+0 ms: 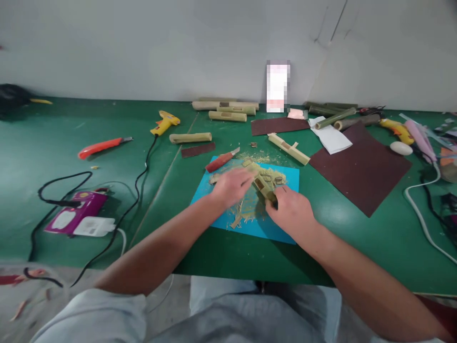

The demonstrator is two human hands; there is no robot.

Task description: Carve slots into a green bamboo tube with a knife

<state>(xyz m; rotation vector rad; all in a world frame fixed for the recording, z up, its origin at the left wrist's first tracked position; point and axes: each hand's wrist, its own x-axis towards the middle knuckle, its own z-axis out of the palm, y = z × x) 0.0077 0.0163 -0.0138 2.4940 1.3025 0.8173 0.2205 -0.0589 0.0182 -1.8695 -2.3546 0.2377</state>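
Observation:
A short bamboo tube with a rectangular cut-out in its side lies aslant between my hands, over a blue sheet. My right hand is closed round its near end. At the far end, my left hand has its fingers bent over the tube, fingertips slightly blurred. Pale shavings and bamboo chips litter the sheet beneath and around the tube. Just beyond my left hand lies a red-handled carving knife, its blade pointing away to the right.
More bamboo tubes lie along the wall. A split bamboo piece and dark brown sandpaper are to the right. Leftward are a yellow glue gun, a red utility knife and a purple power strip with trailing cables.

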